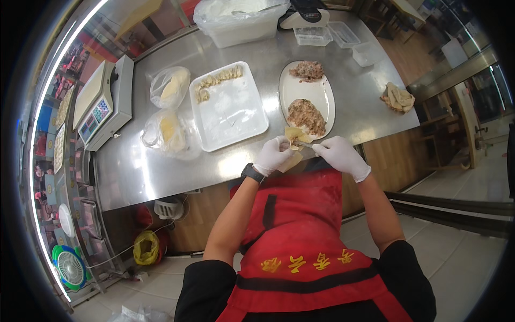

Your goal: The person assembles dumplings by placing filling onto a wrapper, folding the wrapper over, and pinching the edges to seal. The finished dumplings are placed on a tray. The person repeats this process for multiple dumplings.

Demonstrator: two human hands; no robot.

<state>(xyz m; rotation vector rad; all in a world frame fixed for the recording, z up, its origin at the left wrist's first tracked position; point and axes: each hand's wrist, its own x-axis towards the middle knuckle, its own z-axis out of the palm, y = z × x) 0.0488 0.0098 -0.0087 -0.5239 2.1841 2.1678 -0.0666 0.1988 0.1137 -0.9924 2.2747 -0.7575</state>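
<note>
My left hand (274, 155), in a white glove, holds a thin yellowish dough wrapper (298, 133) with a bit of filling on it. More wrappers (291, 162) hang below the same palm. In my gloved right hand (342, 156) is a thin flat metal spreader (304, 144), its tip against the filling. Just beyond both hands lies a white oval plate (286, 86) bearing two mounds of minced filling, a larger near one (306, 116) and a smaller far one (307, 71). Left of it, a white tray (233, 126) carries a row of folded dumplings (221, 77) along its far edge.
Two plastic bags of yellow wrappers (170, 86) lie left of the tray, beside a digital scale (96, 106). A plastic-lined white tub (241, 30), a second appliance (307, 17) and clear containers (313, 36) line the back. A crumpled cloth (398, 98) sits near the right edge.
</note>
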